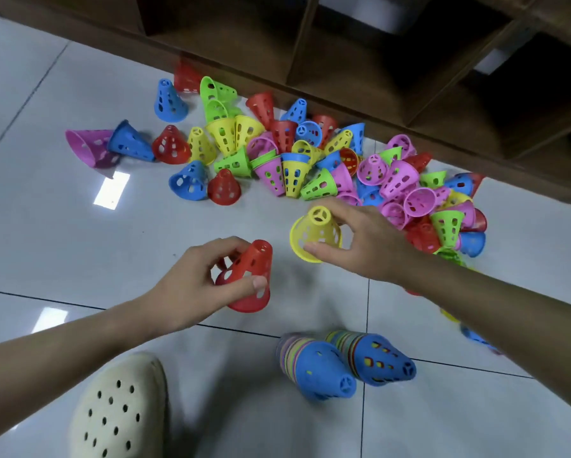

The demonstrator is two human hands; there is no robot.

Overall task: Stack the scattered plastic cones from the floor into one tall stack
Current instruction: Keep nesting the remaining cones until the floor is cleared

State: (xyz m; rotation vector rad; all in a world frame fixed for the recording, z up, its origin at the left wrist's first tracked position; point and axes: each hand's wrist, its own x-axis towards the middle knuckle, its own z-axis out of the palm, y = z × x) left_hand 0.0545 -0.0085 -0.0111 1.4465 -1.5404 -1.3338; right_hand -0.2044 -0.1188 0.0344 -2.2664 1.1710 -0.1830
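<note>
Cone pile (310,166) behind 2 stacks (343,361), before shelf (343,61).

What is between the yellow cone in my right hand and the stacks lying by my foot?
Nothing visible: bare floor tile separates the yellow cone from the two lying stacks.

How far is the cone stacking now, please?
Done: two stacks lie on the floor, not one yet. In hand: left hand grips a red cone, right hand a yellow cone. Left: the big pile of loose cones.
</note>
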